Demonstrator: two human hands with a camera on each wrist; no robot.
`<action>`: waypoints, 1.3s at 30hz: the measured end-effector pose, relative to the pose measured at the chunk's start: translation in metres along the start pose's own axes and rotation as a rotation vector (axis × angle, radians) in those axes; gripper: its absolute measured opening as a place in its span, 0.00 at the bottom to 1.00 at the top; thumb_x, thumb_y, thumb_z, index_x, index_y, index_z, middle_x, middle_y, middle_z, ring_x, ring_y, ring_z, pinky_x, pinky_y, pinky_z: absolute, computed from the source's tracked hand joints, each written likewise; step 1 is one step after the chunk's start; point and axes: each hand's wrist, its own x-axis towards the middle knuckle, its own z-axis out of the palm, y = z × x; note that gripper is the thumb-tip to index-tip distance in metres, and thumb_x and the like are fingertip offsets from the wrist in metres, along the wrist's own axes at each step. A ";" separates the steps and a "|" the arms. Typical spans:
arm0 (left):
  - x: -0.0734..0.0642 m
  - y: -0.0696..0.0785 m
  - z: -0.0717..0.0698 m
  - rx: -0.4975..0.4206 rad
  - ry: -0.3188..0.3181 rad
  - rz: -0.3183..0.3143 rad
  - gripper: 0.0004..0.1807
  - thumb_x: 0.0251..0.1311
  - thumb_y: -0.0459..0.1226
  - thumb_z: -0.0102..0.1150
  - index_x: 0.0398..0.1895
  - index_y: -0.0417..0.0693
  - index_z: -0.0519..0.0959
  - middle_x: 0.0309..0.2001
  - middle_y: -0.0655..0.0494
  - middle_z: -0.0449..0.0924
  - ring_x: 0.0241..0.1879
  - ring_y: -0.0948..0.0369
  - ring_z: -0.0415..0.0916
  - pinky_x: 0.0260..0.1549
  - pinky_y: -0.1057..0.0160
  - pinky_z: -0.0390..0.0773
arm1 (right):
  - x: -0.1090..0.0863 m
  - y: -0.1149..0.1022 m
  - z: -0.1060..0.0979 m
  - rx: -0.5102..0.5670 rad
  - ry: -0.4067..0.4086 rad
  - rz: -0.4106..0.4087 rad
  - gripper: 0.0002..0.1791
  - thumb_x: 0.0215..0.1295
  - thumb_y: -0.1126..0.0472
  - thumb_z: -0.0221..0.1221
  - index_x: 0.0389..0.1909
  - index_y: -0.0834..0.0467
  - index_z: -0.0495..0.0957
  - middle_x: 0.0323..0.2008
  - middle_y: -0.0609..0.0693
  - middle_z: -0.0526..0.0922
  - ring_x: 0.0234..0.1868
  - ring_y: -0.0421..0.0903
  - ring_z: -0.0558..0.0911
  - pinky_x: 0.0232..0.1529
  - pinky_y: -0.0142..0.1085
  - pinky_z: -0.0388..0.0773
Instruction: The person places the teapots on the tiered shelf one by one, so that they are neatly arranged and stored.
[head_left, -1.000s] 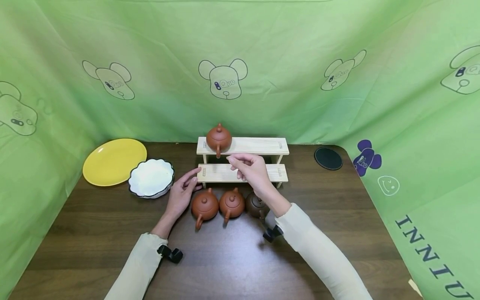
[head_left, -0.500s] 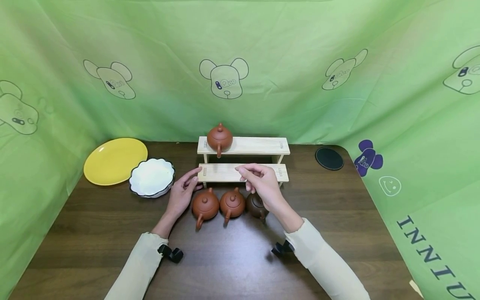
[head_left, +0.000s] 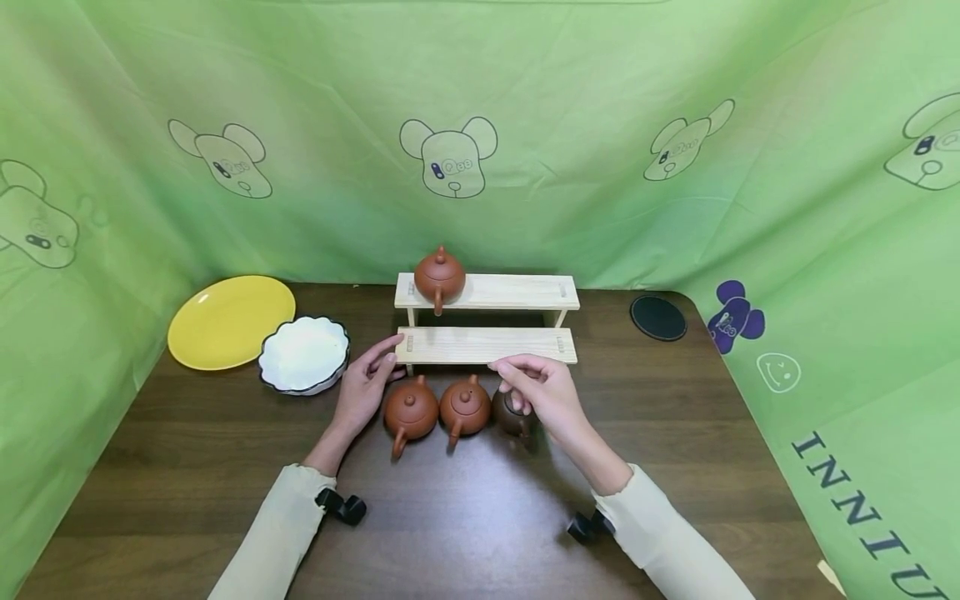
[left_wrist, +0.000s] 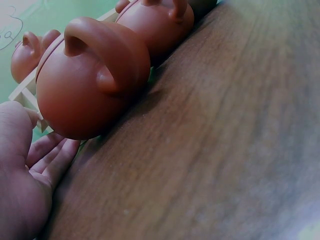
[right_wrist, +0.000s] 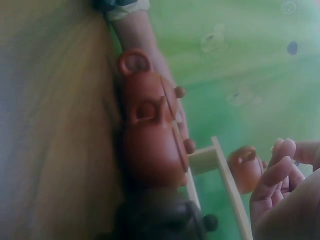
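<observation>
My left hand [head_left: 363,387] touches the left end of the lower wooden shelf [head_left: 465,343] with its fingertips, fingers mostly extended. Just right of it stands a reddish-brown clay teapot [head_left: 409,410], looming close in the left wrist view. Beside that one are a second reddish teapot [head_left: 464,408] and a dark brown teapot [head_left: 511,417], all in a row before the shelf. My right hand [head_left: 546,396] hovers over the dark teapot and partly covers it. Its fingers are loosely bent, thumb near forefinger, nothing between them. Another reddish teapot [head_left: 439,277] sits on the left of the upper shelf [head_left: 517,292].
A yellow plate [head_left: 231,323] and a white scalloped bowl [head_left: 303,357] stand at the left. On the right lies a round black coaster [head_left: 658,317]. Green printed cloth [head_left: 562,192] encloses the back and sides of the brown wooden table [head_left: 645,417].
My right hand has drawn back from above the lower shelf, toward me and slightly right, to over the dark teapot. My left hand stays at the shelf's end.
</observation>
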 end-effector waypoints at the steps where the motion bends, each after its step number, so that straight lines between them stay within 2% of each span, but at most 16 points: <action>1: 0.000 0.000 0.000 0.000 0.001 0.001 0.22 0.88 0.39 0.55 0.77 0.48 0.80 0.62 0.36 0.87 0.54 0.41 0.91 0.53 0.71 0.88 | -0.001 0.001 -0.002 -0.007 -0.002 -0.003 0.14 0.79 0.64 0.66 0.51 0.74 0.87 0.24 0.45 0.85 0.19 0.36 0.75 0.18 0.23 0.70; 9: 0.001 -0.001 0.000 -0.018 0.003 0.010 0.21 0.87 0.39 0.55 0.77 0.48 0.80 0.63 0.36 0.86 0.54 0.40 0.90 0.52 0.68 0.90 | -0.014 0.012 -0.020 -0.079 -0.003 -0.030 0.15 0.80 0.63 0.66 0.52 0.74 0.88 0.25 0.44 0.85 0.19 0.35 0.76 0.18 0.23 0.72; 19: 0.000 0.000 0.000 -0.004 0.002 0.017 0.22 0.88 0.38 0.54 0.77 0.46 0.79 0.64 0.36 0.86 0.54 0.41 0.91 0.53 0.69 0.89 | -0.027 0.022 -0.033 -0.103 0.010 0.006 0.15 0.81 0.64 0.65 0.51 0.76 0.87 0.25 0.43 0.85 0.19 0.35 0.76 0.19 0.23 0.72; 27: 0.000 -0.001 0.001 -0.046 0.010 0.030 0.21 0.87 0.36 0.55 0.77 0.43 0.79 0.63 0.34 0.86 0.53 0.38 0.90 0.53 0.68 0.90 | -0.037 0.030 -0.041 -0.112 -0.020 0.009 0.16 0.81 0.65 0.64 0.52 0.78 0.85 0.26 0.43 0.85 0.20 0.34 0.76 0.19 0.23 0.73; 39: 0.000 -0.001 0.002 -0.052 0.005 0.039 0.21 0.87 0.35 0.55 0.77 0.44 0.79 0.65 0.34 0.85 0.54 0.39 0.90 0.52 0.66 0.91 | -0.049 0.046 -0.056 -0.124 -0.007 0.059 0.17 0.81 0.64 0.64 0.52 0.78 0.86 0.25 0.44 0.84 0.20 0.34 0.76 0.19 0.22 0.73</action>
